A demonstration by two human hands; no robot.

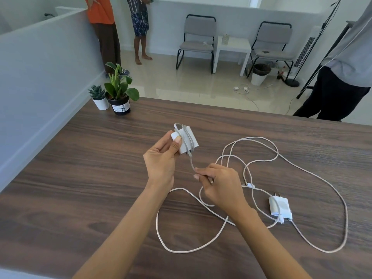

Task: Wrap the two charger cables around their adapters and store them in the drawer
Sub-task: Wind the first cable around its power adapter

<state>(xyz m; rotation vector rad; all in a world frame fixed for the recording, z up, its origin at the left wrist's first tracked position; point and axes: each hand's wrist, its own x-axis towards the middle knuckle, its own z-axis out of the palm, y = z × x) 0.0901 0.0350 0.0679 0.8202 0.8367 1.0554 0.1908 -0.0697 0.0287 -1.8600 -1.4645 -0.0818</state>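
My left hand [161, 160] holds a white adapter [186, 140] above the wooden table [80, 178], thumb pressed on its side. A few turns of grey cable [190, 158] are wound around it. My right hand [219, 184] pinches that cable a short way below the adapter, pulling it taut. The second white adapter [279, 207] lies on the table to the right with its prongs pointing away. Its long white cable [314, 174] sprawls in loose loops over the right half of the table. No drawer is in view.
Two potted plants [118, 91] stand at the table's far left corner beside a grey partition [40, 67]. Beyond the table are two chairs [198, 40], a small white table [233, 49], and people standing, one close at the far right [342, 77].
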